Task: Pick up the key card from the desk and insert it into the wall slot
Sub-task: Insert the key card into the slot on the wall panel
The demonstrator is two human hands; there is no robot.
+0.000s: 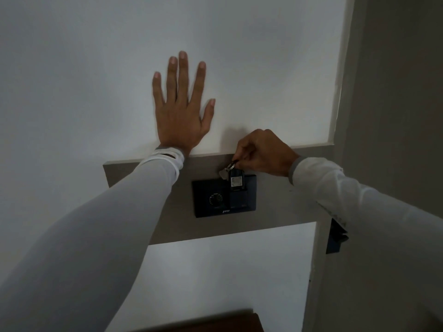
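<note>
A black wall panel (208,200) sits on a grey band of the wall, with a round dial on its left half and the card slot (237,200) on its right half. The dark key card (236,181), bearing a pale square label, stands upright with its lower end in the slot. A metal ring and a small key hang at its top. My right hand (262,152) pinches the ring end of the key card from above. My left hand (182,109) lies flat on the white wall, fingers spread, up and left of the panel.
A dark wooden edge (215,322) shows at the bottom of the view. A dark fixture (335,238) hangs on the wall at the right, below my right sleeve. A wall corner (345,92) runs down the right side.
</note>
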